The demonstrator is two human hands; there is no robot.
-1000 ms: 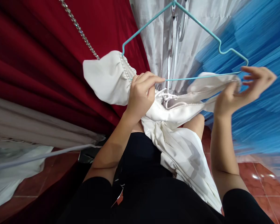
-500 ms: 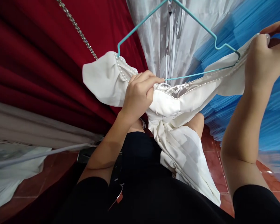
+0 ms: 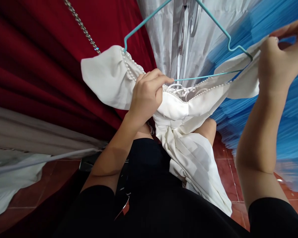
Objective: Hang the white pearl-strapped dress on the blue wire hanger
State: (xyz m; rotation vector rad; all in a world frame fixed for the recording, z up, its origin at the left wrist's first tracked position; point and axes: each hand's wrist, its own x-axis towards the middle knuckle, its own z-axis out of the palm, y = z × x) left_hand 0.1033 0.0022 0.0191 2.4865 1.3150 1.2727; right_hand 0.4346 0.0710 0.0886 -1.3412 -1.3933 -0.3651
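Red drapery (image 3: 114,29), pale cloth (image 3: 159,39) and blue netting (image 3: 293,132) form the background. Left hand (image 3: 149,94): fingers closed over the bodice of the white dress (image 3: 176,110) and the lower bar of the turquoise hanger (image 3: 149,19). Right hand (image 3: 279,56): pinching the dress's far shoulder edge, beyond the hanger's end. Between the hands spans the bodice; its skirt drapes by the right knee (image 3: 208,129). Judged risk: excessive rightward pull could drag the opposite sleeve (image 3: 106,76) off the hanger or strain its seams.
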